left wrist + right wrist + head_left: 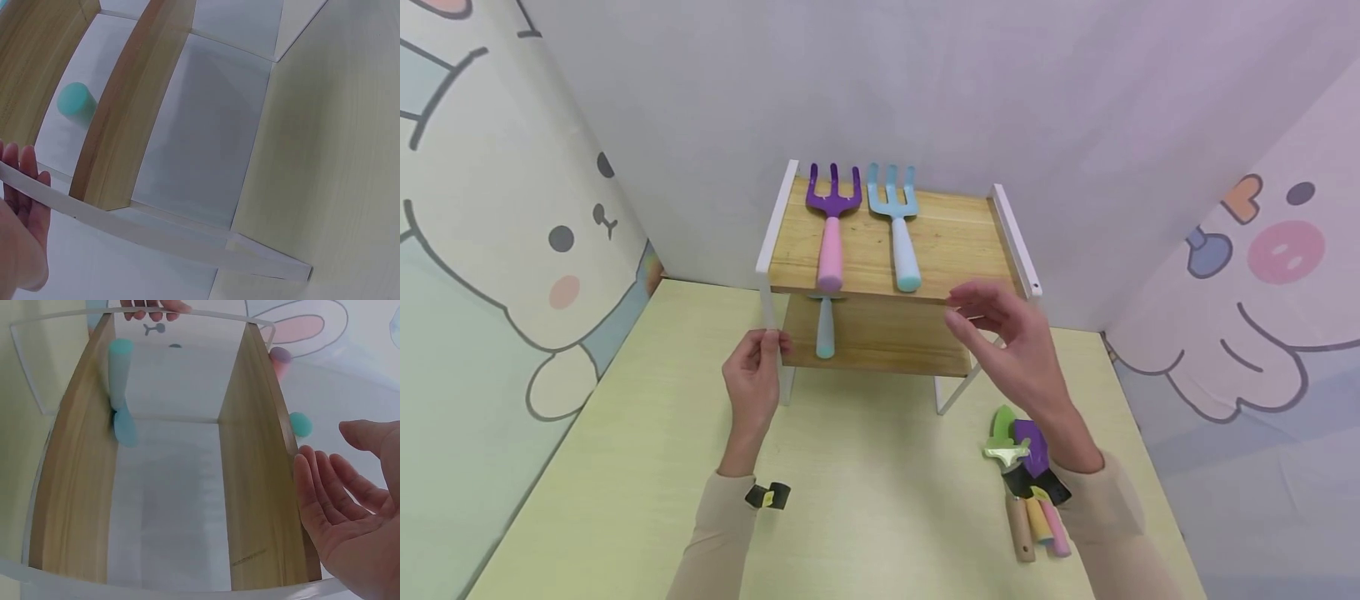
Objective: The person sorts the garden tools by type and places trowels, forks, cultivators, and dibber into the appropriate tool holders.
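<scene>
The left grip [752,375] pinches the side of the rack [958,242], the empty right grip [1015,354] is loosely open by its top, where the pink fork [831,246] and blue fork [902,242] lie, so this looks like tidying, and the next move may call for fetching tools [1019,532] from the table [865,500].

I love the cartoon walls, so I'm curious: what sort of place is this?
Probably a small indoor corner, perhaps for play or display: cartoon walls stand either side of a pale surface, where a wooden shelf holds two garden forks on top.
</scene>
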`<state>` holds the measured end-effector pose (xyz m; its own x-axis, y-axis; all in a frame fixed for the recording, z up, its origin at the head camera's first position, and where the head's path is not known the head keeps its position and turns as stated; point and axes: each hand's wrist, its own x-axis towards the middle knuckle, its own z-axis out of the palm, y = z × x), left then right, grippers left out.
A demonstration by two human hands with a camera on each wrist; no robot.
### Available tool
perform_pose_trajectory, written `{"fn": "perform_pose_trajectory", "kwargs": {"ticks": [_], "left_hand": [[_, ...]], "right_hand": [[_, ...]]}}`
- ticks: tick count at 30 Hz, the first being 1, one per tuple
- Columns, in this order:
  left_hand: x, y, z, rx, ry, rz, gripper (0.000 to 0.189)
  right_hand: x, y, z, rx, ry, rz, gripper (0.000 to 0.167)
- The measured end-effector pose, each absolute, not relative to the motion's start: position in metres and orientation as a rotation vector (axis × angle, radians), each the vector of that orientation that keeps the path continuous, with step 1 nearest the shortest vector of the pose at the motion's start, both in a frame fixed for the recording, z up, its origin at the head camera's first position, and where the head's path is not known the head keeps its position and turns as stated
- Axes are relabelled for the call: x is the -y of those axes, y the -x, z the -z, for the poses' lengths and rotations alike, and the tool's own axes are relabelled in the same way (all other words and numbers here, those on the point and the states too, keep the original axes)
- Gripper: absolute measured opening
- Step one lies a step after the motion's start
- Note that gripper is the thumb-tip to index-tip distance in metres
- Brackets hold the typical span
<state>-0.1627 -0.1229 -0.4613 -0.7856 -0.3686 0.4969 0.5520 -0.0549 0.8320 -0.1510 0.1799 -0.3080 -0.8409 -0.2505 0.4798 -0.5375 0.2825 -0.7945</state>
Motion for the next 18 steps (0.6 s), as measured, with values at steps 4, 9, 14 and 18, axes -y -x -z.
{"fn": "perform_pose_trajectory", "kwargs": {"ticks": [4,9,14,18], "left_hand": [[0.123,0.162,0.462,1.611,0.201,1.899,0.024],[0.123,0.163,0.463,1.605,0.204,1.906,0.024],[0.124,0.163,0.464,1.611,0.193,1.906,0.025],[0.124,0.163,0.464,1.617,0.189,1.901,0.025]], "right_hand": [[-0.184,0.148,0.317,2.267,-0.737,-1.595,0.029],[-0.19,0.145,0.33,2.239,-0.772,-1.579,0.029],[-0.195,0.142,0.344,2.197,-0.8,-1.596,0.032],[-0.198,0.139,0.353,2.182,-0.81,-1.604,0.034]]}}
